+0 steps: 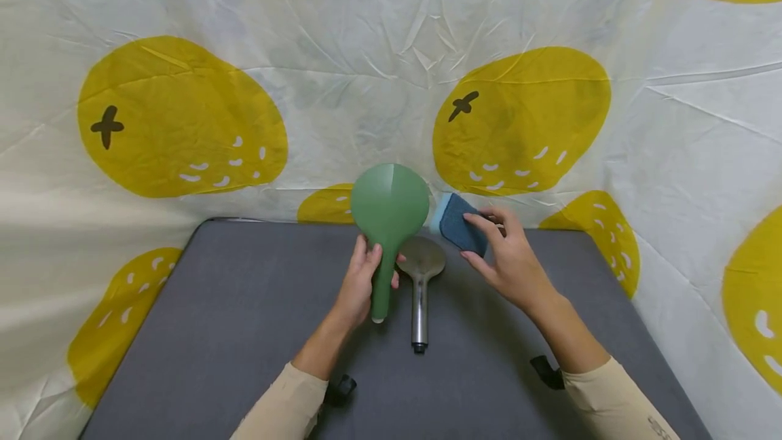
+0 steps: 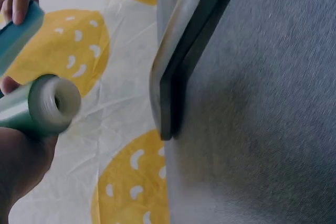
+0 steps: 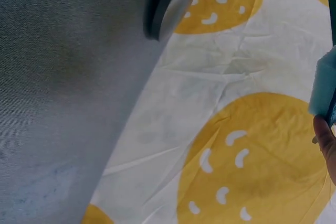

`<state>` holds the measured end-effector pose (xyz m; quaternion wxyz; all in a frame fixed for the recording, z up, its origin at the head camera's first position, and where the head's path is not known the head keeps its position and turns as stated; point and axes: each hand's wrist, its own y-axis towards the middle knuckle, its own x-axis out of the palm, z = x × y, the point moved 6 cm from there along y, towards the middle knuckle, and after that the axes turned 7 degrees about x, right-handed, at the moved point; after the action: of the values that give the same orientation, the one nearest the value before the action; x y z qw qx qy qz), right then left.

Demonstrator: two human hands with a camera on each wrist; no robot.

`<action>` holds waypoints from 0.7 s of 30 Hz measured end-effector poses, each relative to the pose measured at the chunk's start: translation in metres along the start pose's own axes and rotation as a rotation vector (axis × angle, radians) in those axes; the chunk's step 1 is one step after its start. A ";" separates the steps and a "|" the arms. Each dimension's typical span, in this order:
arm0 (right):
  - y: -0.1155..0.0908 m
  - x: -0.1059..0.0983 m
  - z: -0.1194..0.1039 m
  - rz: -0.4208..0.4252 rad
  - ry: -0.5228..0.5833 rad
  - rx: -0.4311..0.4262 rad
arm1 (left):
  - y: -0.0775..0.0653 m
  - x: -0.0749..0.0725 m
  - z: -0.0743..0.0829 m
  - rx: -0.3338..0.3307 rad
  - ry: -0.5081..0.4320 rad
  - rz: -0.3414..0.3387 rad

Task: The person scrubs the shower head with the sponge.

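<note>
In the head view a green shower head (image 1: 389,202) is held upright by its handle, its smooth back toward me. My left hand (image 1: 357,284) grips that handle, and the hollow threaded end of the shower head (image 2: 55,103) shows in the left wrist view. To the right, my right hand (image 1: 513,260) pinches a sponge (image 1: 464,224) with a dark blue face and a light blue body between thumb and fingers. The sponge is beside the green head at about the same height. A second, silver-grey shower head (image 1: 419,311) lies on the table just behind and below.
The dark grey table (image 1: 256,331) ends at the back against a pale cloth (image 1: 342,107) printed with yellow fruit, which also hangs along both sides. Black straps (image 1: 546,372) sit at both wrists below the sleeves.
</note>
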<state>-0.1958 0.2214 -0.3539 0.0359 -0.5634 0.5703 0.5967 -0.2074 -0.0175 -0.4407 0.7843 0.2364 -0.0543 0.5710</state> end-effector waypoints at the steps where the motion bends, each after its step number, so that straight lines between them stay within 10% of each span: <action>1: -0.001 0.000 0.000 0.000 -0.001 -0.002 | 0.001 0.000 0.001 -0.003 0.004 0.005; 12: -0.002 0.004 -0.008 -0.020 0.015 -0.048 | 0.007 0.002 0.010 0.054 -0.191 -0.050; 21: 0.002 0.013 -0.014 -0.032 0.012 -0.095 | 0.010 -0.002 0.017 0.054 -0.216 0.044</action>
<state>-0.1927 0.2027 -0.3577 0.0154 -0.5771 0.5326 0.6190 -0.2141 -0.0240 -0.4230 0.7546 0.3163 -0.1281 0.5605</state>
